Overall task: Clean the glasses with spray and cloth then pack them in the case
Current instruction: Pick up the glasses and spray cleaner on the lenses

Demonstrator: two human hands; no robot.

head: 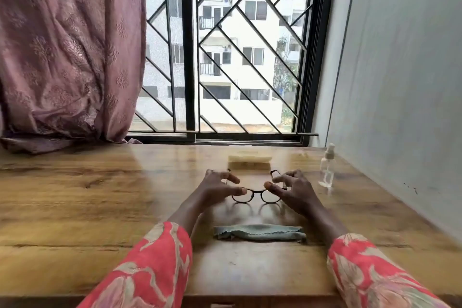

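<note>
Dark-framed glasses (257, 195) stand on the wooden table (100, 195) with their temples unfolded, pointing toward the window. My left hand (218, 189) hovers over the left side of the frame, and its thumb tip is at the top of the left lens. My right hand (293, 191) mirrors it on the right side, thumb tip near the bridge. The fingers of both hands are spread and loosely curved above the temples, with no clear pinch. A folded grey-green cloth (260, 232) lies just in front of the glasses. A clear spray bottle (327, 170) stands to the right. A pale case (250, 161) lies behind the glasses.
A barred window (225, 57) runs along the table's far edge. A mauve curtain (70, 52) hangs at the left and rests on the tabletop. A grey wall (400, 82) borders the table on the right, close to the bottle.
</note>
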